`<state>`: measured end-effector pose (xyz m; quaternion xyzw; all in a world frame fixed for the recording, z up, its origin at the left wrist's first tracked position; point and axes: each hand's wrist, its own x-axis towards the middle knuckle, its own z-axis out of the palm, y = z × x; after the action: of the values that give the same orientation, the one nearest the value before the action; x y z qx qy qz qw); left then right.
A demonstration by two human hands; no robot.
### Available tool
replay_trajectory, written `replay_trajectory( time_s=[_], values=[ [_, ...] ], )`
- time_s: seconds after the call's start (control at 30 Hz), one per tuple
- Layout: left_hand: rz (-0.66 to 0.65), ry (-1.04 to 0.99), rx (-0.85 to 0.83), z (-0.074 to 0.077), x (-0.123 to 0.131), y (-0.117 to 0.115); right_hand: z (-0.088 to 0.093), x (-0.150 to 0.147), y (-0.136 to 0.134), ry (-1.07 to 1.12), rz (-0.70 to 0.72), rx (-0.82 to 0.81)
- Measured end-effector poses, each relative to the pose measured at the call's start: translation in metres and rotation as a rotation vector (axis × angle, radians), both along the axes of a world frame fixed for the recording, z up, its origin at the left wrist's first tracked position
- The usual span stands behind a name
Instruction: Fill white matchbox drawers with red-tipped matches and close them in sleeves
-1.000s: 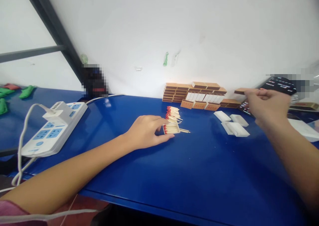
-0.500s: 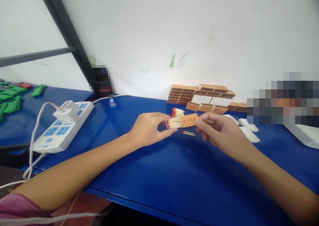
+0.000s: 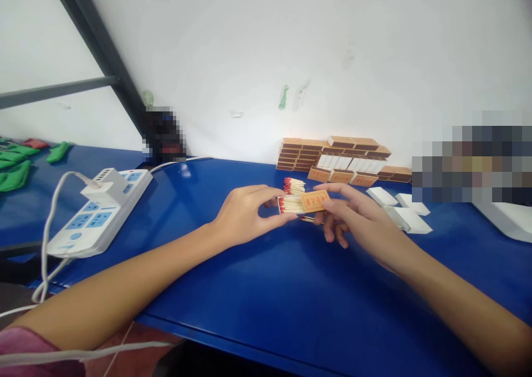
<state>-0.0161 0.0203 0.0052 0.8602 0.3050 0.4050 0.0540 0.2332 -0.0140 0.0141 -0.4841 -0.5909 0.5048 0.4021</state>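
Between thumb and fingers, my left hand (image 3: 245, 213) grips a white matchbox tray (image 3: 291, 204) filled with red-tipped matches. An orange matchbox sleeve (image 3: 315, 200) covers the tray's right end, and my right hand (image 3: 353, 216) pinches that sleeve, its lower fingers spread beneath. Behind the tray lies a small pile of loose matches (image 3: 294, 186). A few more matches (image 3: 307, 219) rest on the blue table just below the sleeve, partly hidden by my right hand.
Matchboxes (image 3: 303, 154) are stacked against the wall. Several white boxes (image 3: 411, 220) lie to the right. At left are a power strip (image 3: 93, 216) with a white cable and green cloth pieces (image 3: 14, 174). Blurred blocks hide things at both sides.
My right hand's fingers have shifted round the sleeve, the index finger reaching over its top and the lower ones spreading. The sleeve sits slightly farther over the tray. The view has shifted a little.
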Motion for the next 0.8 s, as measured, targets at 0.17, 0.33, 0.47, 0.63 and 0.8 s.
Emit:
replay_trajectory(
  time_s=[0.17, 0.33, 0.47, 0.63, 0.8],
  values=[
    [-0.018, -0.001, 0.039, 0.0, 0.001, -0.001, 0.003, -0.005, -0.004, -0.021, 0.096, 0.003],
    [-0.01, -0.004, 0.083, -0.001, 0.001, -0.003, 0.0, -0.004, -0.005, -0.069, 0.054, 0.042],
    [0.024, 0.019, 0.045, 0.0, 0.0, -0.002, -0.008, 0.01, 0.005, -0.362, -0.109, 0.231],
    [0.049, 0.049, 0.0, -0.001, 0.0, 0.0, -0.017, 0.021, 0.017, -0.769, 0.015, 0.419],
    [0.077, 0.087, -0.044, -0.002, -0.001, 0.0, -0.01, 0.019, 0.01, -0.836, 0.11, 0.334]
  ],
)
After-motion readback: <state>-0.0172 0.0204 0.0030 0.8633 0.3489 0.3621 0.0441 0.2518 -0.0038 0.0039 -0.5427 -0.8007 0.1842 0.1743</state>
